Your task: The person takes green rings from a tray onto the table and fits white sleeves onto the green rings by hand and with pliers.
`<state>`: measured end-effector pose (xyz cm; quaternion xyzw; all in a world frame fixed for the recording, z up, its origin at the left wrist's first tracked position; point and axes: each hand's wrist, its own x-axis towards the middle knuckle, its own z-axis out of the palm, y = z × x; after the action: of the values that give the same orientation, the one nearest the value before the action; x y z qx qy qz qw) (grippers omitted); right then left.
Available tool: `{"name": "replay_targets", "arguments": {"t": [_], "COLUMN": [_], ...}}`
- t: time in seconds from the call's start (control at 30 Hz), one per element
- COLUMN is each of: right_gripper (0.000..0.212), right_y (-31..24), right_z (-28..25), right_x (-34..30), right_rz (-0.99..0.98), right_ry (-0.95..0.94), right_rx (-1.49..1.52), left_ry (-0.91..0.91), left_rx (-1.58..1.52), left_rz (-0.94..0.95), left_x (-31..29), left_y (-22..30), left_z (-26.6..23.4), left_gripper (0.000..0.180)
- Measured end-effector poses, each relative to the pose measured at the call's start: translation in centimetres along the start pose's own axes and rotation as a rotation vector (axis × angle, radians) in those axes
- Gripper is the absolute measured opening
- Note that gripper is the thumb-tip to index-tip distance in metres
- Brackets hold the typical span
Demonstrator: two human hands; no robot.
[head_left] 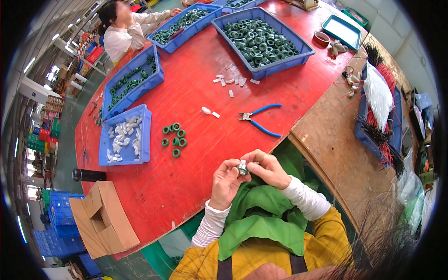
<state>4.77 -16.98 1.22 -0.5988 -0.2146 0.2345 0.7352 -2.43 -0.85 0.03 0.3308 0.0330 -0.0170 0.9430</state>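
Observation:
Close to my body, both hands meet at one small green ring (242, 171) with a white strip (243, 163) on it. My left hand (223, 184) pinches the ring between thumb and fingers. The fingers of my right hand (269, 169) are closed at the white strip, partly hiding it. Left of my hands, several loose green rings (175, 140) lie in a group on the red table (196, 182). Beyond my hands rest diagonal cutters (249, 116) with blue handles, jaws pointing left. Two small white pieces (206, 110) lie left of the cutters.
Blue trays of green rings (305, 52) stand at the back and left. A blue tray (148, 140) holds white pieces. A black bottle (88, 175) and an open carton (109, 219) are at the left edge. Wire bundles (385, 79) lie right. A person (122, 39) sits across.

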Motion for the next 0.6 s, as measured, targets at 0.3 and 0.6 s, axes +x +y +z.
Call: {"name": "replay_targets", "arguments": {"t": [0.3,0.6], "right_gripper": [0.016,0.021], "right_y": [0.0,-1.3], "right_z": [-0.3,0.0], "right_x": [0.0,0.0], "right_rz": [-0.328,-0.277], "right_ry": [-0.059,0.069], "right_rx": [-0.404,-0.385], "left_ry": [0.073,0.132], "left_rx": [0.122,0.199], "left_rz": [0.012,0.026], "left_x": [0.2,0.2], "left_y": [0.7,0.5], "left_z": [1.2,0.7], "left_gripper": [0.019,0.022]}}
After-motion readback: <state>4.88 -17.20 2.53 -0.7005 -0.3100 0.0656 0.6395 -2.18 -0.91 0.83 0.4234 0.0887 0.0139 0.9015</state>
